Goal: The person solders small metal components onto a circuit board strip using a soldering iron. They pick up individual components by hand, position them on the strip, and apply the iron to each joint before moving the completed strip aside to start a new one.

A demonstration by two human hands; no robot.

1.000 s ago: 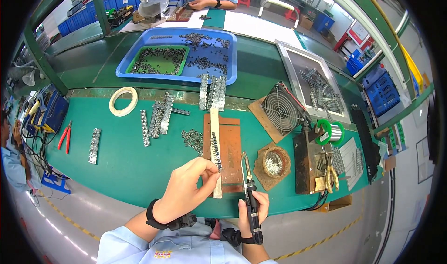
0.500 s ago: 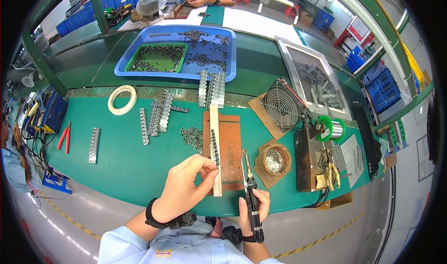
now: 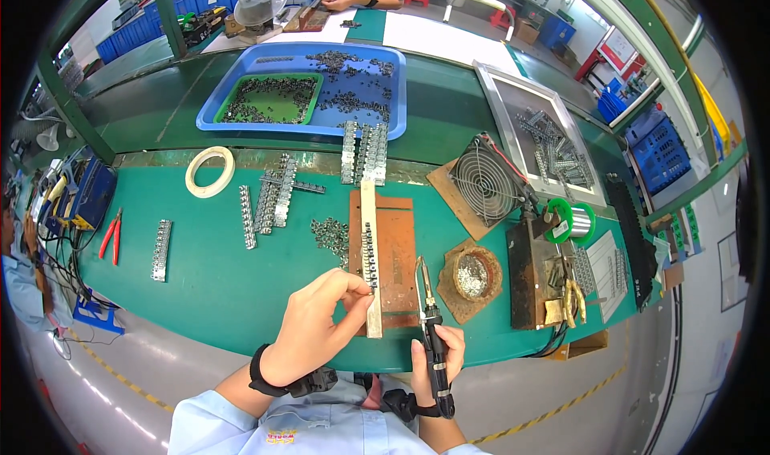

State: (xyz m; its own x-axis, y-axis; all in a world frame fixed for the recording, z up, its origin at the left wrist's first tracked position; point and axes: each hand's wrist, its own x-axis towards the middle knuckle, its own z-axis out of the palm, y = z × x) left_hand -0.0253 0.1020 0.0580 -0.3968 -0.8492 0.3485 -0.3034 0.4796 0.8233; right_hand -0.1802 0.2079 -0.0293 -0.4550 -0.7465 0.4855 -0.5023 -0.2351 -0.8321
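Note:
My left hand [image 3: 317, 317] pinches the near end of a narrow strip of small black-and-silver components [image 3: 370, 250] between thumb and fingertips. This strip lies along a pale, straight bar [image 3: 367, 205], which rests on a reddish-brown board [image 3: 398, 246]. My right hand [image 3: 451, 351] is closed around the black handle of a soldering iron [image 3: 435, 339]. Its metal tip points away from me, beside the board's right edge and apart from the strip. A thin metal guide runs alongside the tip. Left of the board lies a pile of small loose metal parts [image 3: 330, 238].
A blue tray [image 3: 216, 106] of loose parts stands beyond the bench edge. Finished-looking strips [image 3: 277, 194], a tape roll [image 3: 192, 178] and red-handled pliers [image 3: 117, 238] lie leftward. Rightward are a fan [image 3: 485, 184], a round solder-coloured pot [image 3: 473, 277] and a solder wire spool [image 3: 571, 222]. A co-worker's hand [image 3: 338, 1] shows opposite.
The strip has turned on the bar, showing more of its silver-and-black face. My left hand has shifted very slightly left. The soldering iron stays put. Across the bench, the co-worker's hands have moved.

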